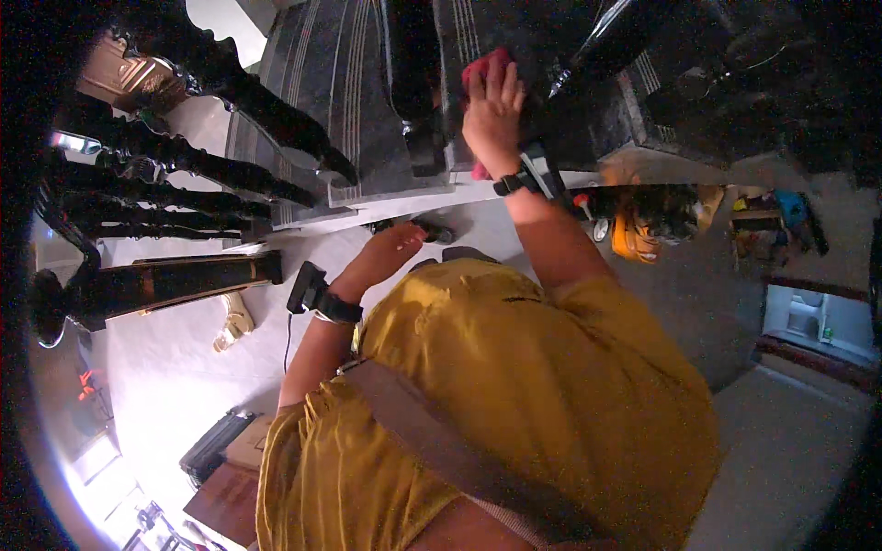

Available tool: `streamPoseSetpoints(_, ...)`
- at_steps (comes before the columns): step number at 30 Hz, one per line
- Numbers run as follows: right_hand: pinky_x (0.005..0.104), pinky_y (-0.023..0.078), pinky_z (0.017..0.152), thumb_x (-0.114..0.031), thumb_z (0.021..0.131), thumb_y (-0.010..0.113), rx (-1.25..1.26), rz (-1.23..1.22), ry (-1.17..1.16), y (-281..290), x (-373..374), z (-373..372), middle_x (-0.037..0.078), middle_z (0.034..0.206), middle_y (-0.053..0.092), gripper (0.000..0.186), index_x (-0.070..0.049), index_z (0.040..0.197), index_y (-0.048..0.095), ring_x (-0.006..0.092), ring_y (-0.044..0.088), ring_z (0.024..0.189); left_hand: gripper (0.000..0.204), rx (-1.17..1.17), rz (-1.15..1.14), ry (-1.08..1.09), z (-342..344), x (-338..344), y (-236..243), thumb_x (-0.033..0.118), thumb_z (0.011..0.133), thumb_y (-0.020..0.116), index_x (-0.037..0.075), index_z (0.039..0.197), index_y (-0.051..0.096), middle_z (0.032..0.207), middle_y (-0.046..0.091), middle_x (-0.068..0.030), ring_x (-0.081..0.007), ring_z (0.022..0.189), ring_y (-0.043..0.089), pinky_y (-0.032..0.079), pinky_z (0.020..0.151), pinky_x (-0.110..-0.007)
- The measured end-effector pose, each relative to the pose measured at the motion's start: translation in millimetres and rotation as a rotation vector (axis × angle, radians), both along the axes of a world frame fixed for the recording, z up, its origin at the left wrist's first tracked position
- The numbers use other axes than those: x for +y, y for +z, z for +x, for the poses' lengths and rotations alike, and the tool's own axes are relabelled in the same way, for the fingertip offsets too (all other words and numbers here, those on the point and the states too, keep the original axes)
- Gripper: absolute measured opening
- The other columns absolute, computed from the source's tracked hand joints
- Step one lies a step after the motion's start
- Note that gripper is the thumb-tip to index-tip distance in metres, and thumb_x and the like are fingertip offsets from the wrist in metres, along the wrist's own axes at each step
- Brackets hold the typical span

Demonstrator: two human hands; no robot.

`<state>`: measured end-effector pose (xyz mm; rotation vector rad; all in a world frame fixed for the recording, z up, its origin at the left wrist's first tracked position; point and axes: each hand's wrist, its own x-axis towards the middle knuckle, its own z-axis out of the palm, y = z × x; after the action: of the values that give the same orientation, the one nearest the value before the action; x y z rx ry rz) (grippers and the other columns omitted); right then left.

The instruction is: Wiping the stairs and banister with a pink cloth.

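Observation:
My right hand (494, 119) presses down on a red cloth (492, 61) against a dark stair tread (371, 138), between the black turned balusters. Its fingers lie spread over the cloth, and a bit of red also shows beside the wrist. Close by on the left stands a black baluster (412, 83); a further glossy one (602, 46) slants up to the right. My left hand (381, 255) hangs in front of my body, below the stair edge. Its fingers are loosely bent, and nothing shows in them. Both wrists carry strapped-on black devices.
More black balusters (266, 115) and a thick dark newel post (184, 286) line the left. A pale sandal (235, 321) lies on the light floor. Boxes (225, 500) stand at lower left. Beneath the stairs at right are an orange object (634, 237) and assorted items.

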<state>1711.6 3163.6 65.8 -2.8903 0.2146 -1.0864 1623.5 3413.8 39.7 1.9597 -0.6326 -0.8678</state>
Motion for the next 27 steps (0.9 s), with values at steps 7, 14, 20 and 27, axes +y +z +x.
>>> streamPoseSetpoints(7,0.0565,0.016,0.098,-0.051,0.076,0.051,0.193,0.375,-0.321,-86.5,-10.0,47.2,0.034,0.13,0.023,0.079,0.005,0.127,0.029,0.0506,0.019,0.121,0.027,-0.078,-0.02,0.058,-13.9,31.4,-3.1,0.023,0.083,0.054,0.006,0.104,0.057,0.092,0.062,-0.0105,-0.021,0.08,0.058,0.046,0.074,-0.031)
streamPoseSetpoints(14,0.0552,0.019,0.098,-0.047,0.075,0.054,0.182,0.209,-0.329,-92.6,0.2,27.0,0.034,0.126,0.03,0.075,0.004,0.126,0.033,0.0502,0.026,0.117,0.027,-0.044,-0.049,0.009,-27.7,60.5,-12.4,0.023,0.083,0.053,0.006,0.104,0.056,0.091,0.062,-0.0111,-0.0213,0.08,0.058,0.046,0.074,-0.032)
streamPoseSetpoints(20,0.0464,0.034,0.091,-0.031,0.073,0.06,0.068,0.09,-0.084,-102.1,10.8,-42.3,0.025,0.115,0.045,0.055,-0.002,0.117,0.042,0.0387,0.041,0.109,0.027,-0.06,-0.014,-0.029,-33.5,78.3,-6.2,0.022,0.083,0.052,0.005,0.104,0.056,0.089,0.062,-0.0109,-0.0196,0.08,0.058,0.046,0.073,-0.031)
streamPoseSetpoints(27,0.0406,0.04,0.075,-0.01,0.074,0.052,0.227,-0.046,-0.101,-80.2,-26.9,-118.0,0.012,0.091,0.052,0.032,-0.004,0.105,0.051,0.031,0.048,0.088,0.024,-0.017,0.028,-0.061,-43.9,105.0,-16.7,0.018,0.082,0.054,0.006,0.102,0.057,0.087,0.062,-0.01,-0.0181,0.077,0.057,0.045,0.071,-0.029)
